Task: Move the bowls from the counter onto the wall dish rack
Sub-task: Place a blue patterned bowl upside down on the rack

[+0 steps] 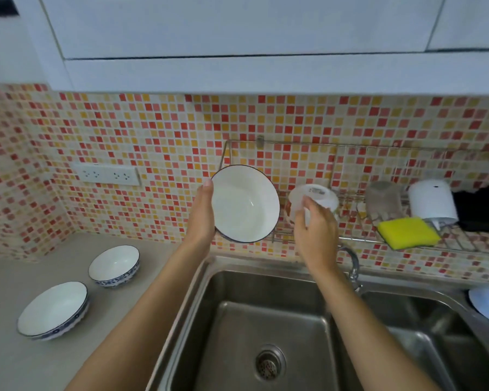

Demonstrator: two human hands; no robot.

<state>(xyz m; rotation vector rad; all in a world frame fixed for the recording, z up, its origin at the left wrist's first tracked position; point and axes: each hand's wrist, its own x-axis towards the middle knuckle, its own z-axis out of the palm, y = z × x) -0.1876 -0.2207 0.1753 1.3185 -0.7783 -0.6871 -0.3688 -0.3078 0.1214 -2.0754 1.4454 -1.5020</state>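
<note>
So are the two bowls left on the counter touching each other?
Apart. The head view shows a strip of bare counter between the near bowl and the far bowl.

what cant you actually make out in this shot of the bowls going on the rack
- Head view: the fingers of the left hand lie behind the tilted bowl, so the grip is hidden.
- The upside-down bowl under the right hand: motion blur smears its pattern, and the hand covers its lower part.
- The wall dish rack: its right end runs off the frame edge.
- The black item on the rack: too dark and cut off to identify.
</note>
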